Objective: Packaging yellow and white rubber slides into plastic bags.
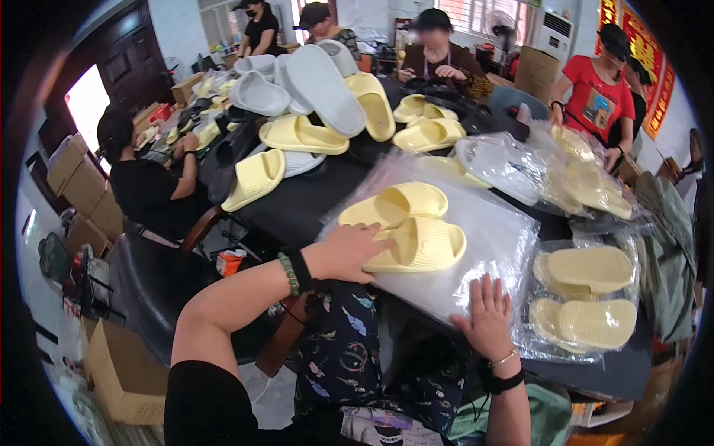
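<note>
The left hand (348,251) lies flat with fingers extended against the near side of a pale yellow slipper (420,244), touching rather than clasping it; the right hand (487,316) presses palm-down, fingers spread, on the near edge of a stack of clear plastic bags (494,245). The slipper is a thick-soled open-toe slide with a ribbed footbed, lying on the bags with its mate (398,203) just behind and touching it. The stack overhangs the near edge of the black table (297,201) toward the person's lap. Immediately to the right, bagged yellow slippers (587,297) lie close beside the stack, with more bagged pairs (587,182) behind them, leaving little free room on that side; to the left the dark tabletop shows bare. Farther back, loose yellow and grey slippers (312,111) are heaped across the table. Several other people work around it. Cardboard boxes (123,372) stand on the floor at the left.
</note>
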The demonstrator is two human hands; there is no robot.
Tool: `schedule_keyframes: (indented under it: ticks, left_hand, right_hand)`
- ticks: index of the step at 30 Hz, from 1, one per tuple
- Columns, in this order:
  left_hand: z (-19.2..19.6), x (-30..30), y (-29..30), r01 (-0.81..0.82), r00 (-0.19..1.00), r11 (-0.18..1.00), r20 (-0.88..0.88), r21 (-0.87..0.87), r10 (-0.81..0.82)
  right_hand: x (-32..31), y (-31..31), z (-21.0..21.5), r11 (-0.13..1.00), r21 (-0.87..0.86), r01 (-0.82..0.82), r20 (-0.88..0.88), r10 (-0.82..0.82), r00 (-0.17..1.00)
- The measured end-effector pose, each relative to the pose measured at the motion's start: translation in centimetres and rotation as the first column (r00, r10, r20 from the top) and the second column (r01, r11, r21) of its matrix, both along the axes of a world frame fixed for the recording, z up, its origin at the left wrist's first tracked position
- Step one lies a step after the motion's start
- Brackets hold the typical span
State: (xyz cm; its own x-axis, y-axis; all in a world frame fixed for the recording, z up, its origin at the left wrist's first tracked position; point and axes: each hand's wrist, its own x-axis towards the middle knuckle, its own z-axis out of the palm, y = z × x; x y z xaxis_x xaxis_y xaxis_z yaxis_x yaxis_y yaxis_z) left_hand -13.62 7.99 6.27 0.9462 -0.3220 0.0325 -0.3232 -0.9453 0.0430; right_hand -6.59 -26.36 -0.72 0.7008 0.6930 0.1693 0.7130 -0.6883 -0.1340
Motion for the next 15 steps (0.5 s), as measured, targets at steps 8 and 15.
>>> schedule_keyframes:
  ticks: [8,15]
  left_hand:
    - [0.3,0.0,0.0,0.021,1.000,1.000,0.023,-0.001,-0.021]
    - [9.7,0.5,-0.4,0.017,0.972,1.000,0.235,0.002,-0.017]
  right_hand:
    - [0.0,0.1,0.0,0.999,-0.030,0.023,-0.033,-0.024,0.999]
    - [0.3,0.0,-0.4,0.999,-0.041,0.024,-0.059,-0.027,0.998]
